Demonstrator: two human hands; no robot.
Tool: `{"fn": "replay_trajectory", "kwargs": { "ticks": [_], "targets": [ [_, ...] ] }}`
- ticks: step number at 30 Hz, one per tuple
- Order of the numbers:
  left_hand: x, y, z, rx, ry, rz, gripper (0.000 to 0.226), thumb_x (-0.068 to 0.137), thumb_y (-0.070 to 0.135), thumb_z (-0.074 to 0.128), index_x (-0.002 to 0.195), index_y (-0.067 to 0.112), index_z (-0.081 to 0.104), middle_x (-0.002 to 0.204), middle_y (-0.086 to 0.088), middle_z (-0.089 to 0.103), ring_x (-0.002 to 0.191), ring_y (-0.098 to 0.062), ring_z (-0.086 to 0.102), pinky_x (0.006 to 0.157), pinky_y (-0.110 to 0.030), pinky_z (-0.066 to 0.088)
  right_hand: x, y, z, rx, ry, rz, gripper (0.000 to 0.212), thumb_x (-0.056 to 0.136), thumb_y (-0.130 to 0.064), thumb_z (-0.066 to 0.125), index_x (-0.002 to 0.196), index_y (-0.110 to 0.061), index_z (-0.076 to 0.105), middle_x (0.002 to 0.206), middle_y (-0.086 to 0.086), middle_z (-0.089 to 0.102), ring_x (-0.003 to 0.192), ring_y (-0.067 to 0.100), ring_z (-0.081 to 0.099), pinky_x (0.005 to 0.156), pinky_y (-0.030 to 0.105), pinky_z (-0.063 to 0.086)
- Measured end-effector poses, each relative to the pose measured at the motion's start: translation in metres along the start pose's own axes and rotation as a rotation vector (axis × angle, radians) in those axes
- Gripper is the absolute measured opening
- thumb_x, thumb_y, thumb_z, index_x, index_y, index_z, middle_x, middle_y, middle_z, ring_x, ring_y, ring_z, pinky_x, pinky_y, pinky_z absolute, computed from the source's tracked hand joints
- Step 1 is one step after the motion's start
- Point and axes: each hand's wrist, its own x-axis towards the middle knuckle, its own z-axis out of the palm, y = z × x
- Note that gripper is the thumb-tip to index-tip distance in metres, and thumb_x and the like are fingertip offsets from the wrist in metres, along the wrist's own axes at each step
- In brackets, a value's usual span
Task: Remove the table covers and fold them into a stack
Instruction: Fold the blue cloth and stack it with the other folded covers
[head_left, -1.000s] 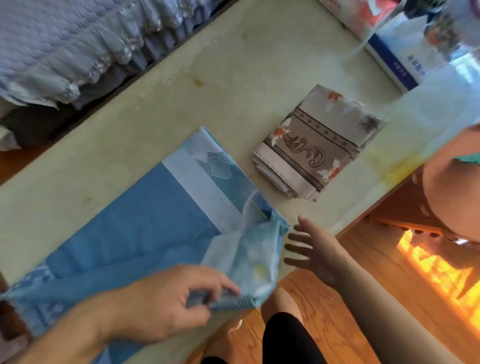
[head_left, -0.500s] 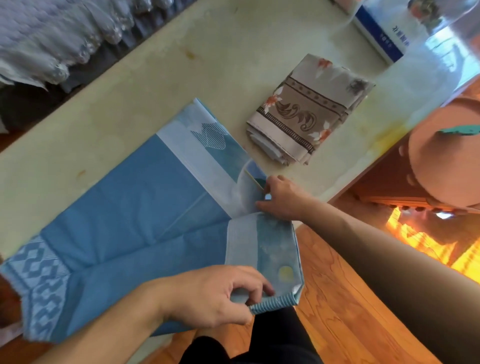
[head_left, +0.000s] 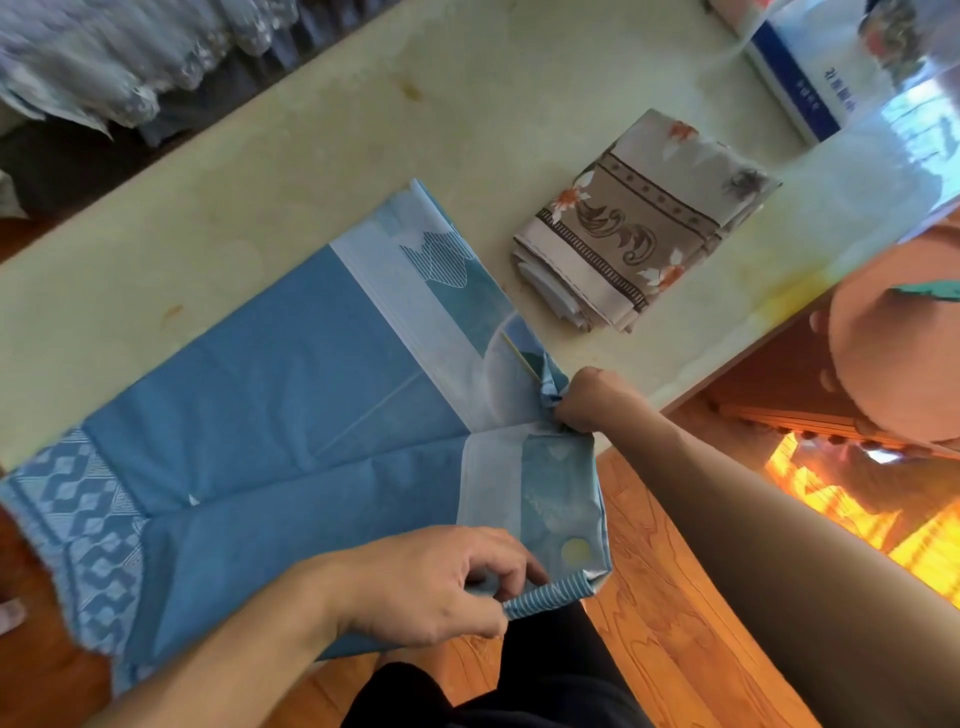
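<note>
A blue table cover (head_left: 270, 415) lies partly folded across the pale tabletop (head_left: 363, 156), its near part hanging over the front edge. My left hand (head_left: 431, 587) pinches the striped near corner of the cover below the table edge. My right hand (head_left: 587, 400) grips a bunched corner of the same cover at the table's front edge. A folded brown floral cover (head_left: 644, 223) lies on the table to the right of the blue one, apart from it.
A blue and white box (head_left: 795, 78) stands at the table's far right corner. A round orange stool (head_left: 893, 353) sits right of the table on the wooden floor (head_left: 675, 597). Grey lace-edged bedding (head_left: 104, 57) lies beyond the far edge.
My right hand reached in from the open air to the cover's corner at the table edge and closed on it, bunching the cloth. My left hand kept its pinch on the striped corner.
</note>
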Motion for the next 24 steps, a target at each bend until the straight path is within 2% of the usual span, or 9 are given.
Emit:
{"fn": "replay_trajectory", "kwargs": {
  "ticks": [5, 8, 10, 12, 14, 16, 17, 20, 24],
  "targets": [
    [-0.002, -0.008, 0.003, -0.006, -0.005, 0.004, 0.025, 0.087, 0.017, 0.067, 0.075, 0.028, 0.048, 0.130, 0.025, 0.059, 0.124, 0.000, 0.054, 0.112, -0.036, 0.039, -0.006, 0.014, 0.011, 0.160, -0.077, 0.080, 0.021, 0.085, -0.028, 0.065, 0.079, -0.010, 0.058, 0.080, 0.005, 0.061, 0.076, 0.022, 0.062, 0.060, 0.027, 0.047],
    [-0.003, -0.009, 0.002, -0.039, -0.002, -0.008, 0.028, 0.088, 0.015, 0.068, 0.073, 0.031, 0.049, 0.130, 0.028, 0.058, 0.124, 0.003, 0.054, 0.112, -0.033, 0.039, -0.009, 0.022, 0.019, 0.241, -0.022, 0.095, 0.020, 0.088, -0.028, 0.064, 0.090, -0.007, 0.066, 0.087, 0.009, 0.065, 0.073, 0.022, 0.062, 0.054, 0.029, 0.049],
    [-0.003, -0.009, 0.001, -0.048, -0.010, -0.008, 0.030, 0.088, 0.014, 0.068, 0.073, 0.032, 0.050, 0.130, 0.028, 0.057, 0.124, 0.004, 0.053, 0.112, -0.030, 0.038, -0.007, 0.025, 0.023, 0.430, -0.047, 0.116, 0.016, 0.092, -0.015, 0.059, 0.100, -0.005, 0.068, 0.095, 0.014, 0.065, 0.078, 0.029, 0.066, 0.066, 0.041, 0.061],
    [-0.004, -0.009, 0.001, -0.026, -0.006, -0.014, 0.028, 0.089, 0.015, 0.068, 0.074, 0.031, 0.050, 0.131, 0.029, 0.057, 0.122, 0.008, 0.052, 0.110, -0.023, 0.037, -0.007, 0.023, 0.027, 0.630, -0.086, 0.172, 0.018, 0.093, -0.005, 0.057, 0.108, -0.004, 0.067, 0.102, 0.018, 0.065, 0.081, 0.032, 0.065, 0.075, 0.050, 0.063],
    [-0.005, -0.008, 0.002, -0.007, 0.004, -0.011, 0.023, 0.090, 0.016, 0.067, 0.077, 0.028, 0.052, 0.132, 0.029, 0.056, 0.122, 0.009, 0.052, 0.109, -0.021, 0.036, -0.008, 0.014, 0.029, 0.578, -0.081, 0.172, 0.015, 0.092, -0.019, 0.065, 0.097, -0.005, 0.064, 0.097, 0.016, 0.066, 0.079, 0.030, 0.064, 0.069, 0.046, 0.061],
    [-0.005, -0.007, 0.003, -0.001, 0.006, -0.001, 0.021, 0.090, 0.016, 0.067, 0.079, 0.027, 0.052, 0.132, 0.028, 0.056, 0.122, 0.009, 0.052, 0.111, -0.023, 0.036, -0.010, 0.007, 0.027, 0.351, 0.013, 0.124, 0.039, 0.090, -0.047, 0.068, 0.083, -0.011, 0.054, 0.080, 0.005, 0.057, 0.075, 0.025, 0.060, 0.061, 0.035, 0.050],
    [-0.006, -0.007, 0.004, 0.004, 0.005, 0.005, 0.021, 0.090, 0.017, 0.067, 0.079, 0.027, 0.052, 0.132, 0.028, 0.056, 0.123, 0.008, 0.051, 0.111, -0.025, 0.037, -0.010, 0.005, 0.026, 0.270, 0.092, 0.114, 0.041, 0.090, -0.052, 0.065, 0.085, -0.013, 0.053, 0.076, 0.002, 0.052, 0.072, 0.024, 0.057, 0.060, 0.031, 0.044],
    [-0.008, -0.008, 0.006, 0.000, 0.014, 0.016, 0.017, 0.089, 0.017, 0.067, 0.081, 0.021, 0.053, 0.133, 0.029, 0.055, 0.123, 0.007, 0.052, 0.112, -0.028, 0.037, -0.003, 0.011, 0.019, 0.199, 0.221, 0.108, 0.034, 0.095, -0.044, 0.060, 0.099, -0.010, 0.061, 0.084, 0.007, 0.056, 0.075, 0.026, 0.054, 0.064, 0.031, 0.043],
    [-0.010, -0.013, 0.006, -0.029, 0.036, 0.023, 0.016, 0.089, 0.016, 0.068, 0.082, 0.019, 0.054, 0.132, 0.028, 0.056, 0.123, 0.007, 0.052, 0.113, -0.028, 0.037, 0.013, 0.017, 0.010, 0.362, 0.125, 0.104, 0.033, 0.090, -0.027, 0.065, 0.117, -0.011, 0.053, 0.111, 0.012, 0.061, 0.094, 0.029, 0.060, 0.078, 0.040, 0.056]
  ]
}}
